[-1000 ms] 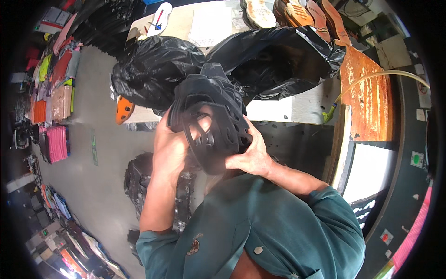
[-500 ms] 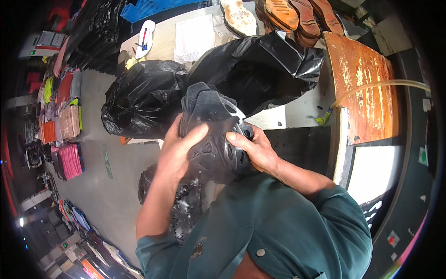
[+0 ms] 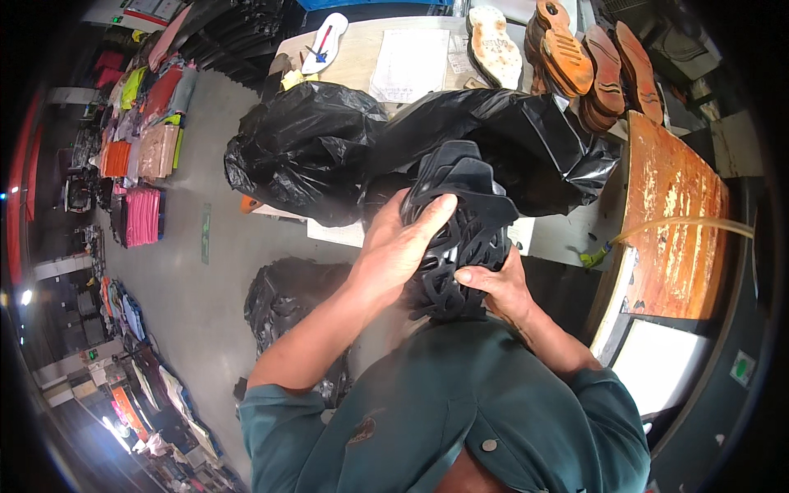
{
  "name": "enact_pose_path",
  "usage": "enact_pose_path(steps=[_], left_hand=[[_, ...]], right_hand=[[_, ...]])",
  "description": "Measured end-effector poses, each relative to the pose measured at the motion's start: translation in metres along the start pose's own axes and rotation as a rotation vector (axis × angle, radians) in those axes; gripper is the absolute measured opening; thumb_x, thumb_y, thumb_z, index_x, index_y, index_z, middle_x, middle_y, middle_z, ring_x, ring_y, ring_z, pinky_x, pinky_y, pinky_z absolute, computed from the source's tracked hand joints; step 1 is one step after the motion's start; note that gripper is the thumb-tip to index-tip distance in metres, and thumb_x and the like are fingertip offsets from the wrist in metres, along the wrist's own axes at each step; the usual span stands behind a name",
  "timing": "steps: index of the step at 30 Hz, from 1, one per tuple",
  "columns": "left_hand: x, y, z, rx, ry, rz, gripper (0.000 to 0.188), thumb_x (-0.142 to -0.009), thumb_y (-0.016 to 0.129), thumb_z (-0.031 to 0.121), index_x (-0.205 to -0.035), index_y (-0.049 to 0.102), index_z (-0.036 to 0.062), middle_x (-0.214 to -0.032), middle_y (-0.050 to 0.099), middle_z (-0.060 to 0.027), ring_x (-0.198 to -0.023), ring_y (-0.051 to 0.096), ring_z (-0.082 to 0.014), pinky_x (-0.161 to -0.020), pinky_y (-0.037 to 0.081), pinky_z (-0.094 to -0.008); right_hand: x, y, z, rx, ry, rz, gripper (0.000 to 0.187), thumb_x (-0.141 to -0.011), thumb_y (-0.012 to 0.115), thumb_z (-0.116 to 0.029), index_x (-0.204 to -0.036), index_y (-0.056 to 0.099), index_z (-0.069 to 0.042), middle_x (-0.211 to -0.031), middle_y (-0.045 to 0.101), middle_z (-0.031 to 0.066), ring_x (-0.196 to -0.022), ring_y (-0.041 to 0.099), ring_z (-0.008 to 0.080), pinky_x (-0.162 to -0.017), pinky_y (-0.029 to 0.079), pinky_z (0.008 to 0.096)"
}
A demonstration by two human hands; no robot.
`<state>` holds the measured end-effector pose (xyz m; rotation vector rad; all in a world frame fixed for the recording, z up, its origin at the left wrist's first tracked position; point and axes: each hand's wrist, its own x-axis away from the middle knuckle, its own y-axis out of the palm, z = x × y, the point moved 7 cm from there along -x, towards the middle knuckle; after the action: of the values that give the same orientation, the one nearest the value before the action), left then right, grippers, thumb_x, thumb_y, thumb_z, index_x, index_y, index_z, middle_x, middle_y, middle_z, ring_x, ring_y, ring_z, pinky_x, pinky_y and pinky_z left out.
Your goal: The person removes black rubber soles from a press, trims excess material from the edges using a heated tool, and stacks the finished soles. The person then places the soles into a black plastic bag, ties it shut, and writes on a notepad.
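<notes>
In front of my chest I hold a stack of black shoe-upper pieces with cut-out openings. My left hand grips the stack's left edge, its thumb lying across the front near the solid top ends. Lower down on the right, my right hand is closed round the other edge with the thumb pressed on the front. The fingers behind the stack are hidden. Just beyond my hands, a crumpled black plastic bag and a larger black plastic bag lie on the worktable.
Brown and orange sole-shaped pieces stand at the table's far right, beside a pale sole. Paper and a white sole shape lie farther left. A yellowish hose crosses a worn board. Another black bag sits low on the left.
The view has shifted, so the table sits farther right and lower. The stack is bent and fanned, its top ends leaning right. My left thumb is higher on it.
</notes>
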<state>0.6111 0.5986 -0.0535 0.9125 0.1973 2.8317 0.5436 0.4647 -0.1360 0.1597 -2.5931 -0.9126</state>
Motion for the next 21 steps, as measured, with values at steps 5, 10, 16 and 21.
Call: enact_pose_path(steps=[5,10,16,21], left_hand=[[-0.007,0.013,0.032,-0.53,0.2,-0.321,0.047,-0.101,0.07,0.03,-0.134,0.059,-0.0029,-0.121,0.07,-0.0125,-0.109,0.064,-0.0184,-0.097,0.051,-0.034],[-0.024,-0.014,0.05,-0.793,0.221,-0.437,0.06,-0.109,0.053,0.044,-0.14,0.058,-0.0073,-0.121,0.071,-0.009,-0.112,0.062,-0.0141,-0.101,0.048,-0.0303],[-0.076,-0.044,0.052,-0.604,0.48,-0.002,0.039,-0.098,0.076,0.025,-0.127,0.068,0.0004,-0.114,0.074,-0.0104,-0.101,0.067,-0.0146,-0.091,0.054,-0.03],[-0.084,-0.015,0.033,-1.205,0.592,-0.223,0.053,-0.09,0.078,0.003,-0.14,0.06,0.0039,-0.13,0.068,-0.0115,-0.117,0.066,-0.0246,-0.103,0.051,-0.036]], right_hand=[[0.008,0.005,-0.003,-0.339,0.055,0.053,0.06,-0.081,0.083,-0.006,-0.135,0.057,0.0,-0.117,0.073,0.012,-0.107,0.071,0.0221,-0.095,0.058,0.0366],[0.021,0.002,0.01,-0.461,0.078,0.153,0.062,-0.081,0.084,-0.01,-0.135,0.056,-0.001,-0.115,0.073,0.0108,-0.103,0.071,0.0225,-0.095,0.058,0.0385],[0.031,-0.007,0.037,-0.636,0.194,0.271,0.051,-0.083,0.083,-0.014,-0.128,0.062,0.0,-0.113,0.073,0.0121,-0.102,0.071,0.0238,-0.093,0.059,0.0397],[0.042,-0.002,0.046,-0.705,0.163,0.243,0.051,-0.084,0.08,-0.012,-0.129,0.061,0.001,-0.115,0.072,0.0134,-0.105,0.071,0.0264,-0.094,0.06,0.0438]])
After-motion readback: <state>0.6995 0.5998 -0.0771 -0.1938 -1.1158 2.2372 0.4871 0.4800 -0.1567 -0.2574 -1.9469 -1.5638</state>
